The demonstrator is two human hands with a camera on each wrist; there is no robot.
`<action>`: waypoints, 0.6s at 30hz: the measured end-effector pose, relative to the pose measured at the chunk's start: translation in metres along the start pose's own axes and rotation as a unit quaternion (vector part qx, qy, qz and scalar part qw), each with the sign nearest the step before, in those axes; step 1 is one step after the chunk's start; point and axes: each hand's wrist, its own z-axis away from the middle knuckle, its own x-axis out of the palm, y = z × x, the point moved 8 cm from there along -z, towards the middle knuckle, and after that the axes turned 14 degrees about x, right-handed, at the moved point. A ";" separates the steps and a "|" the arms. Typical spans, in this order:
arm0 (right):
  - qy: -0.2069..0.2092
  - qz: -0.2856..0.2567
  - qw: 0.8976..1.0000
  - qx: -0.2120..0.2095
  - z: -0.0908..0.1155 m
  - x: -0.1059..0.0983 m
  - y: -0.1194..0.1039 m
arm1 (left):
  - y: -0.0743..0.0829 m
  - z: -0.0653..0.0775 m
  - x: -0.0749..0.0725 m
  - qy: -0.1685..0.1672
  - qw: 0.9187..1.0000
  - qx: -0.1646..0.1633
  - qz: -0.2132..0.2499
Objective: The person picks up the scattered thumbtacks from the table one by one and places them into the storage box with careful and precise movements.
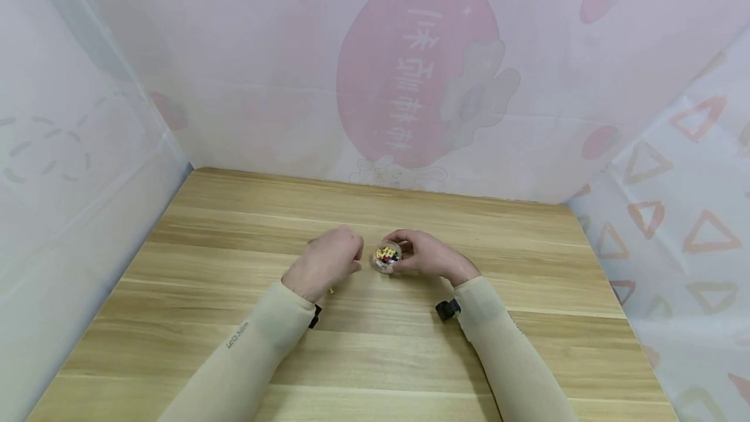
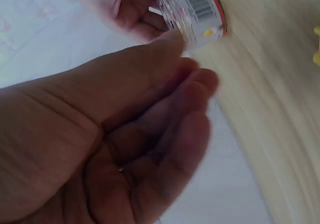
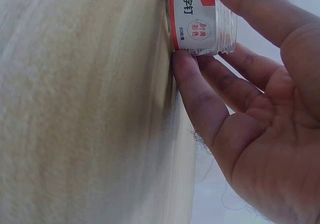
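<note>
A small clear jar of push pins (image 1: pixel 386 254) stands on the wooden table, its mouth uncovered and colored pins showing inside. My right hand (image 1: pixel 424 256) grips it from the right, thumb and fingers around its side. Its red-and-white label (image 3: pixel 197 22) and threaded neck face the right wrist view. Just left of the jar is my left hand (image 1: pixel 331 256), its fingers bent and gathered toward the thumb; I cannot tell whether a pin is between the fingertips. One yellow push pin (image 1: pixel 331 290) lies on the table beside the left wrist, partly seen as a yellow shape (image 2: pixel 317 45) in the left wrist view.
The wood-grain table (image 1: pixel 375 357) extends around both hands. A printed pale cloth wall (image 1: pixel 263 116) rises at its back edge, with more cloth at the left and right sides. A black wrist device (image 1: pixel 448 309) sits at the right cuff.
</note>
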 end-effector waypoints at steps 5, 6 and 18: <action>-0.004 -0.006 1.000 0.005 0.001 0.000 0.000 | -0.007 0.006 0.011 -0.055 0.996 -0.050 -0.039; -0.004 -0.006 1.000 0.005 0.001 0.001 0.000 | -0.013 0.005 0.019 -0.061 0.995 -0.061 -0.040; -0.007 -0.005 1.000 0.003 -0.002 0.000 0.001 | -0.094 -0.018 0.120 -0.089 0.988 -0.089 -0.092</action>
